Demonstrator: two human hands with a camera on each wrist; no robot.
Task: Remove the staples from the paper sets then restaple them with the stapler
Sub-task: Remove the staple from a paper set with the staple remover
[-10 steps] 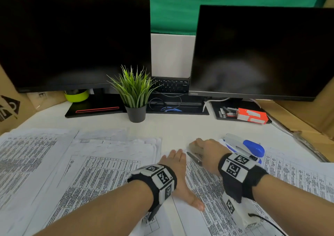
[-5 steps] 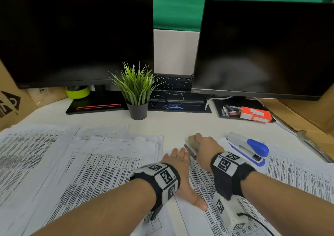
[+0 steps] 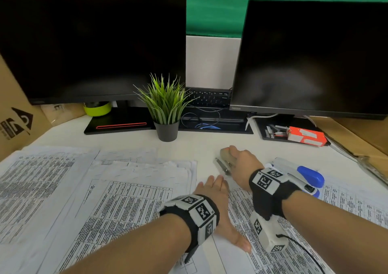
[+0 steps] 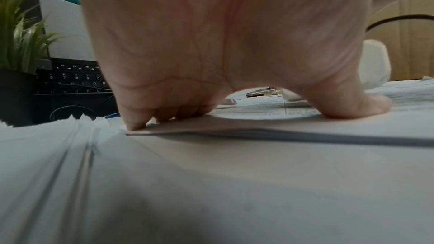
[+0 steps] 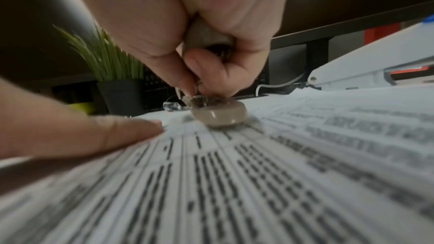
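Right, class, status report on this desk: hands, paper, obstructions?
Left hand flat, pinning paper set. Right hand grips staple remover at its corner. Stapler idle alongside. Nothing obstructing.

Stapler (image 3: 298, 175) crowds the right; plant (image 3: 165, 105) stands ahead.

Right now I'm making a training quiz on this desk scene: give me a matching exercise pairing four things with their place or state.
1. stapler
2. staple remover
3. left hand
4. potted plant

a. flat on the paper set
b. between the two monitors
c. gripped by the right hand
d. lying unheld on papers, right of the hands

Pairs: 1-d, 2-c, 3-a, 4-b
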